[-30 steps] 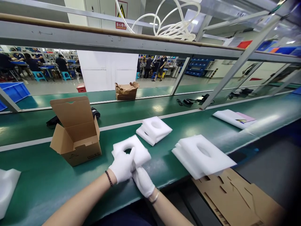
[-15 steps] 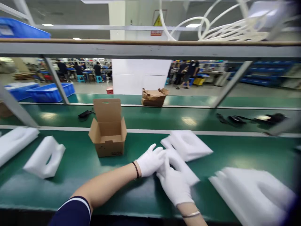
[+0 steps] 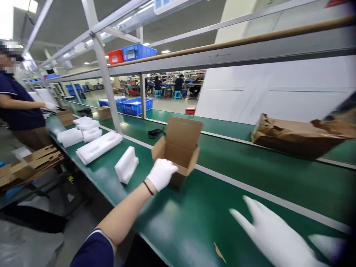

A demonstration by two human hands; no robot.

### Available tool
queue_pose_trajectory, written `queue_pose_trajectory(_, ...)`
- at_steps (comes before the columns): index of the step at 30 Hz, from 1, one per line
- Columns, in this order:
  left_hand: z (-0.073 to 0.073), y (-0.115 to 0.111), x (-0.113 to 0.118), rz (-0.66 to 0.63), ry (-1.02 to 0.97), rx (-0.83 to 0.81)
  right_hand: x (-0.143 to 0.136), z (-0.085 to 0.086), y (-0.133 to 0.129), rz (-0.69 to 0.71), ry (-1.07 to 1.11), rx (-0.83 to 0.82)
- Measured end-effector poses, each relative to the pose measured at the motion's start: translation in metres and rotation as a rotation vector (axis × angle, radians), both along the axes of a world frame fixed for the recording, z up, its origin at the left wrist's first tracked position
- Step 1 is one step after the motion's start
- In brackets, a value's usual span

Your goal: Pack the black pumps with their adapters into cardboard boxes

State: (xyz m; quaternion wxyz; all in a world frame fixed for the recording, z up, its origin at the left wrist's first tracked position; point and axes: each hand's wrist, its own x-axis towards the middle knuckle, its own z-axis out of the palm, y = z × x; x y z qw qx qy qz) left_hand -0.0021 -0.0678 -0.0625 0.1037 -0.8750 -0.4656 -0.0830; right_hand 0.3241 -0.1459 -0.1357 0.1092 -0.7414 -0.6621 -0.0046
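My gloved left hand [image 3: 162, 174] is at the near left edge of the open cardboard box [image 3: 180, 150], fingers closed on its front rim. The box stands on the green bench [image 3: 189, 215] with its lid up and side flaps spread; its lower front is blurred. My gloved right hand [image 3: 264, 226] is over the bench on the right, blurred, with thumb and fingers apart and nothing seen between them. A white foam piece [image 3: 326, 244] shows partly at the right edge. Left of the box stands another white foam block [image 3: 126, 165].
More foam pieces [image 3: 97, 146] lie farther left. A black cable device [image 3: 155, 132] is behind the box, a crumpled brown paper bag [image 3: 294, 139] at the back right. A metal post [image 3: 104, 74] rises left. A co-worker [image 3: 19, 107] stands far left. A brown scrap [image 3: 219, 253] lies near.
The view has swung left. My left hand has left the foam and reached the box. My right hand has come off the foam piece and now has its fingers spread.
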Motion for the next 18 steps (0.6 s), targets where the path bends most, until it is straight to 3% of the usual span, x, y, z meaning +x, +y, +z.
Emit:
queue_pose_trajectory(4, 0.000, 0.020, -0.046, 0.047, -0.036, 0.000, -0.062, 0.040, 0.087, 0.132, 0.204, -0.255)
queue_pose_trajectory(7, -0.008, 0.035, -0.062, 0.064, -0.054, 0.041, -0.097, 0.051, 0.178, 0.038, 0.366, -0.203)
queue_pose_trajectory(10, -0.015, 0.039, -0.066, 0.053, -0.109, 0.143, -0.125, 0.048, 0.260, -0.053, 0.447, -0.113)
queue_pose_trajectory(12, -0.020, 0.039, -0.064, 0.031, -0.179, 0.222, -0.139, 0.041, 0.300, -0.093, 0.521, -0.086)
queue_pose_trajectory(15, -0.030, 0.041, -0.059, 0.019, -0.277, 0.320, -0.148, 0.027, 0.337, -0.107, 0.654, -0.067)
queue_pose_trajectory(18, -0.039, 0.043, -0.057, 0.021, -0.334, 0.365, -0.145, 0.013, 0.352, -0.111, 0.838, -0.001)
